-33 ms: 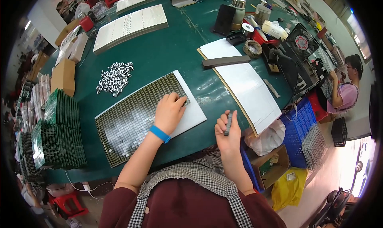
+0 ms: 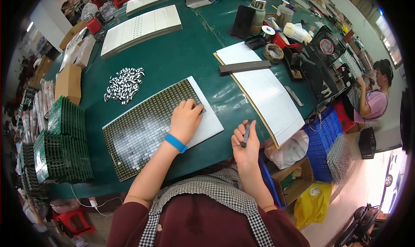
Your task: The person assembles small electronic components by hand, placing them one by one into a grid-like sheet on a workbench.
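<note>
A flat board [image 2: 142, 130] holds a grid of small square pieces, dark at the far side and shinier towards the middle, with a plain white strip along its right side. My left hand [image 2: 185, 120], with a blue wristband, rests over the right part of the grid. Its fingers are bent and pressed together near the white strip; a small dark bit shows at the fingertips, too small to name. Right of the board, my right hand [image 2: 246, 145] is raised palm up. Closed in it is a short dark grey bar [image 2: 247, 133], held upright between thumb and fingers.
A pile of small silvery parts [image 2: 124, 85] lies beyond the board. Stacked green circuit boards [image 2: 65, 147] stand at left. A white sheet [image 2: 263, 93] on a panel bears a long dark bar [image 2: 244, 67]. A fan [image 2: 326, 46] stands at the right; another person [image 2: 374, 93] sits beyond.
My left hand has shifted very slightly to the right over the board. My right hand and the bar have tilted a little.
</note>
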A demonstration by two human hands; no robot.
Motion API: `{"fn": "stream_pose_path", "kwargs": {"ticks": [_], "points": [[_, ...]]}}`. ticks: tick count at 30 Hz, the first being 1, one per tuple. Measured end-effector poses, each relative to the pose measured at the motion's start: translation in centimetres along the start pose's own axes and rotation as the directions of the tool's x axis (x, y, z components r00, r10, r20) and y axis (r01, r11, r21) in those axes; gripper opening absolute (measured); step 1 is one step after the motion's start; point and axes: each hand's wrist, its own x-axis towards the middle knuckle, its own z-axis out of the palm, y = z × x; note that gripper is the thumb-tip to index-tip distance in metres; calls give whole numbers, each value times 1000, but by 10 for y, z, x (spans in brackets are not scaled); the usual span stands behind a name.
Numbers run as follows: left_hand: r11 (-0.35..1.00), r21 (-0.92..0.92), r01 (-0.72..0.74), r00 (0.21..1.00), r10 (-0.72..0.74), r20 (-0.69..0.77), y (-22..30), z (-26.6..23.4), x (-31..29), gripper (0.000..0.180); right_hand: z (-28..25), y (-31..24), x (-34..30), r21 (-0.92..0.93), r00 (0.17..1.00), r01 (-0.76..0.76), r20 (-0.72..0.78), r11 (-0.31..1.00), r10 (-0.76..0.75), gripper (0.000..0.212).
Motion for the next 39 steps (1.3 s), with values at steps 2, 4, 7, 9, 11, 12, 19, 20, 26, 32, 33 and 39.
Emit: {"fn": "stream_pose_path", "kwargs": {"ticks": [2, 4, 7, 9, 11, 12, 19, 20, 26, 32, 33, 39], "points": [[999, 36, -30, 999, 31, -34, -2, 12, 3, 16, -4, 3, 0, -10, 1000, -6, 2, 1000, 6, 28], [956, 254, -149, 988, 154, 2, -3, 22, 6, 6, -7, 4, 0, -37, 1000, -10, 14, 999, 11, 28], [880, 400, -255, 964, 266, 29, 4, 29, 3, 3, -4, -1, -2, -121, 1000, -9, 25, 993, 12, 27], [868, 412, -277, 957, 285, 43, 6, 28, 7, 3, -2, -5, 2, -134, 998, -58, -1, 989, 58, 27], [856, 420, -303, 949, 309, 55, 10, 26, 10, 3, -7, -9, 4, -140, 991, -129, 22, 982, 133, 27], [846, 435, -307, 949, 307, 73, 10, 25, 11, 3, -5, -10, 4, -141, 992, -122, 18, 982, 126, 27], [899, 310, -310, 949, 311, 48, -4, 22, 14, 4, -11, -10, 5, -268, 989, -148, -70, 952, 134, 31], [924, 251, -287, 955, 297, -2, -6, 22, 15, 5, -12, -9, 6, -286, 989, -148, -53, 947, 139, 31], [955, -291, 54, 997, -37, 62, -7, 4, 19, 14, -17, -8, 11, -355, 987, -157, -18, 921, 161, 33], [-221, -729, 648, 701, -202, 684, -1, -17, -16, 18, -2, -6, -4, -674, 985, 92, 168, 733, 31, 19], [-382, -644, 663, 649, -134, 749, 4, -22, -26, 21, 4, -4, -11, -801, 963, 251, 265, 543, -53, 15], [-638, -497, 589, 648, 5, 761, 19, -23, -57, 14, 14, 7, -19, -594, 587, 798, 804, -101, -90, 19]]}}
